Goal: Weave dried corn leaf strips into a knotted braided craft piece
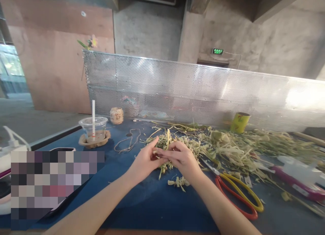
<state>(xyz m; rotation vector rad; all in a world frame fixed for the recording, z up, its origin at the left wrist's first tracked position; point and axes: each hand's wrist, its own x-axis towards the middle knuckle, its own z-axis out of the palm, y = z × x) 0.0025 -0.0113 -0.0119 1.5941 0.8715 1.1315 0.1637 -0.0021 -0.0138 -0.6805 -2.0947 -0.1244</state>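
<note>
My left hand (146, 160) and my right hand (181, 158) meet over the blue table (142, 208), fingertips pinched together on a small bundle of pale green-yellow plant strips (165, 145). Some strips stick up above the fingers and others hang down below them. A little clump of cut strips (179, 182) lies on the table just under my right wrist. A large heap of the same dried leaves and stalks (233, 147) spreads to the right behind my hands.
Scissors with yellow and red handles (238, 192) lie right of my right forearm. A plastic cup with a straw (93, 128), a small jar (116, 115), a cord (128, 142) and a yellow tube (240, 122) stand before a perforated metal screen (203, 89). A pink-and-white tool (297, 181) lies far right.
</note>
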